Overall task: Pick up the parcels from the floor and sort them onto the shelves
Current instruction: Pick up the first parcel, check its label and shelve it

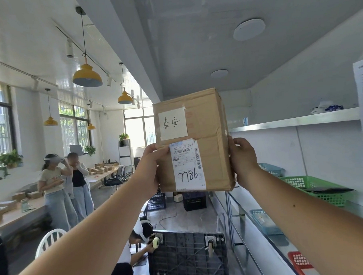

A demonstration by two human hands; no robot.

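A brown cardboard parcel is held up high in front of me, at about the height of the upper shelf. It carries a white handwritten label and a shipping label marked 7786. My left hand grips its left edge and my right hand grips its right edge. The metal shelves run along the wall to the right of the parcel.
A green basket, blue baskets and a red basket sit on the shelves. An upturned black wheeled cart lies below. Black crates stand on the floor beyond. Two people stand at left; one sits below.
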